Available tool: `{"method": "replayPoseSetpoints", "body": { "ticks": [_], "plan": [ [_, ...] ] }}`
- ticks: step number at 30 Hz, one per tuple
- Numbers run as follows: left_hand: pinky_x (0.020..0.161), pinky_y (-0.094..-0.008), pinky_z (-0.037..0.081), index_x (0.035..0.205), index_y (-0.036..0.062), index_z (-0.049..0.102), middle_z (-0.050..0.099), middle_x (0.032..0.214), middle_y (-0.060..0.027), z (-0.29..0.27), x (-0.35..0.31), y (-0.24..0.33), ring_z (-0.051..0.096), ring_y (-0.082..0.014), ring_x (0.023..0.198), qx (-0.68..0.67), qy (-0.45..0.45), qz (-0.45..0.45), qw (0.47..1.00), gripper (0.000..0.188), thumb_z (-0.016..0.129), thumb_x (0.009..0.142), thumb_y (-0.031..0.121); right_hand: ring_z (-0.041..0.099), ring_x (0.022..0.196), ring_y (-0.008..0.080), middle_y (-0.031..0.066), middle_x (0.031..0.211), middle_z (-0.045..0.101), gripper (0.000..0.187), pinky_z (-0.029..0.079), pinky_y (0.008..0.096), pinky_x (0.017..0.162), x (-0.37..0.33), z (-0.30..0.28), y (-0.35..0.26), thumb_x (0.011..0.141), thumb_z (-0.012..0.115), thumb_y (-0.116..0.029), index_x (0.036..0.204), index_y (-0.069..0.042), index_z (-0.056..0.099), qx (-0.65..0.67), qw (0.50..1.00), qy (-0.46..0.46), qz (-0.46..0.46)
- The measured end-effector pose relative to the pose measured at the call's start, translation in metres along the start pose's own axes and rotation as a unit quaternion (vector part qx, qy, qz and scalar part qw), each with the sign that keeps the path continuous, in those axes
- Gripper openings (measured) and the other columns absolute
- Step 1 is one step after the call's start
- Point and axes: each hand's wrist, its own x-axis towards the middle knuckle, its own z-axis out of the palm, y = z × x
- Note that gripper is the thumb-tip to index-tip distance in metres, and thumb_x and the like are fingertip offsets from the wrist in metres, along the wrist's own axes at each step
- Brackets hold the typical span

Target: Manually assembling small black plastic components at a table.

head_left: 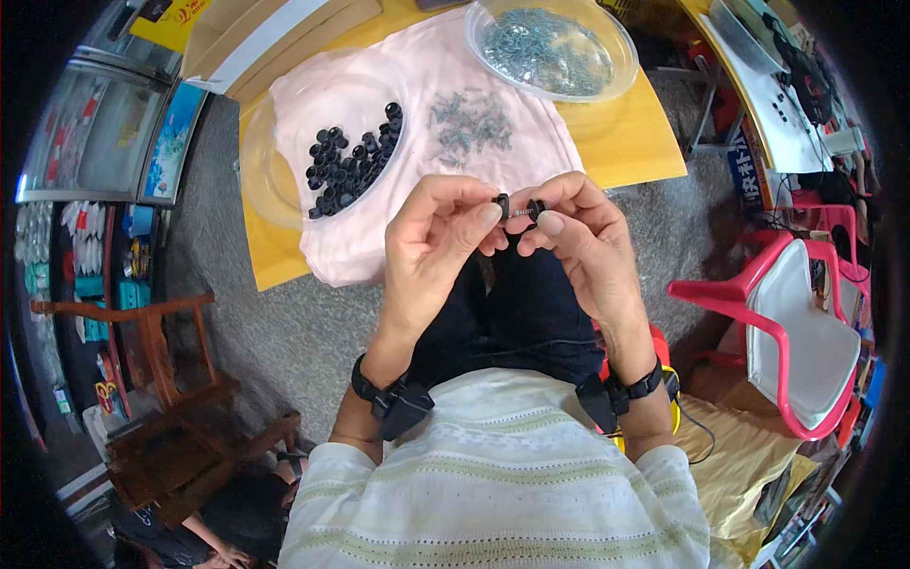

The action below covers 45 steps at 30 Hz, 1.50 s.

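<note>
Both of my hands are raised in front of me, fingertips close together past the near edge of the cloth. Between thumb and fingers, my left hand (431, 242) pinches a small black plastic part (501, 204). My right hand (590, 237) pinches another small black round part (536, 209). A short metal screw (522, 213) bridges the gap between the two parts; whether it is seated in either one is hidden by my fingers. Beyond my left hand, a clear plastic tub (254, 156) holds many black caps (346, 166). Loose screws (469, 123) lie on the pink cloth (436, 71).
A second clear tub (626, 66) with many screws stands at the far right of the yellow table (630, 142). An open cardboard box (275, 47) is at the far left. A pink chair (782, 322) stands right, a wooden chair (161, 379) left. Another person's hand (230, 555) shows lower left.
</note>
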Motion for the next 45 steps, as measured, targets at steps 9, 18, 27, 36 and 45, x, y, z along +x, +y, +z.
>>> {"method": "replayPoseSetpoints", "body": {
  "ticks": [9, 18, 27, 36, 45],
  "plan": [
    [0.076, -0.0267, 0.053, 0.108, -0.0056, 0.055, 0.065, 0.097, -0.0125, -0.001, -0.001, 0.002, 0.064, -0.0154, 0.086, 0.109, -0.041, 0.059, 0.991, 0.024, 0.06, 0.085, -0.005, 0.065, 0.085, 0.0176, 0.0144, 0.097, 0.065, 0.016, 0.051, 0.0255, 0.068, 0.004, -0.012, 0.005, 0.091, 0.055, -0.008, 0.105, -0.001, 0.053, 0.127, 0.991, -0.012, 0.05],
    [0.072, -0.0268, 0.053, 0.107, -0.0052, 0.056, 0.065, 0.094, -0.0117, -0.007, 0.0, 0.0, 0.064, -0.0147, 0.08, 0.132, -0.009, 0.06, 0.989, 0.026, 0.063, 0.083, -0.004, 0.064, 0.082, 0.0124, 0.009, 0.094, 0.066, 0.014, 0.05, 0.0232, 0.065, 0.005, -0.009, 0.002, 0.089, 0.06, -0.009, 0.101, -0.003, 0.057, 0.067, 0.996, 0.003, 0.05],
    [0.072, -0.0288, 0.053, 0.105, -0.0037, 0.054, 0.063, 0.095, -0.0128, -0.003, 0.004, -0.002, 0.064, -0.0169, 0.079, -0.04, -0.003, 0.015, 0.999, 0.022, 0.061, 0.085, -0.002, 0.063, 0.079, 0.0109, 0.0064, 0.091, 0.066, 0.018, 0.053, 0.0218, 0.062, 0.006, -0.004, -0.006, 0.085, 0.064, -0.006, 0.102, 0.0, 0.06, 0.002, 1.0, 0.023, 0.019],
    [0.071, -0.0278, 0.054, 0.105, -0.0035, 0.053, 0.063, 0.093, -0.0131, 0.003, 0.007, -0.001, 0.064, -0.0171, 0.078, -0.032, -0.014, 0.036, 0.999, 0.022, 0.061, 0.084, -0.003, 0.066, 0.083, 0.0161, 0.0101, 0.093, 0.066, 0.019, 0.057, 0.0251, 0.061, 0.007, -0.021, 0.011, 0.088, 0.06, -0.009, 0.105, 0.0, 0.06, 0.125, 0.989, 0.01, 0.073],
    [0.069, -0.0278, 0.054, 0.104, -0.0035, 0.054, 0.064, 0.092, -0.0126, 0.005, 0.005, -0.003, 0.064, -0.0169, 0.077, -0.055, -0.009, 0.021, 0.998, 0.021, 0.062, 0.085, 0.0, 0.066, 0.087, 0.0182, 0.0139, 0.101, 0.065, 0.021, 0.058, 0.026, 0.061, 0.01, -0.024, 0.013, 0.089, 0.06, -0.012, 0.107, -0.002, 0.059, 0.181, 0.981, -0.013, 0.074]
  ]
}}
